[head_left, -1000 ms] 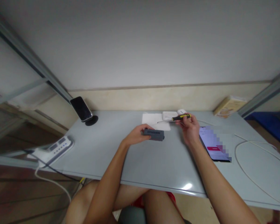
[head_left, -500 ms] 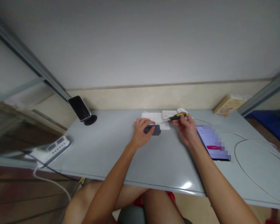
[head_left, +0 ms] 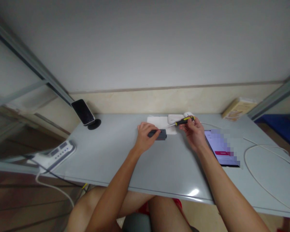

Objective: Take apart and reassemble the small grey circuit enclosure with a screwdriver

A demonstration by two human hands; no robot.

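- Our left hand point(head_left: 145, 137) covers much of the dark gray box point(head_left: 159, 134), so its left end is hidden.
- The box lies on the gray table point(head_left: 116, 154), fingers wrapped over it (vent slots barely show).
- Our right hand point(head_left: 193, 133) pinches a yellow-and-black screwdriver point(head_left: 183, 121); its thin shaft points toward the box, tip hard to see.

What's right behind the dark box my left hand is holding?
Behind the dark box, held by the left hand, lies a white sheet, then a white device near the wall. The right hand holds a screwdriver, hiding part of them.
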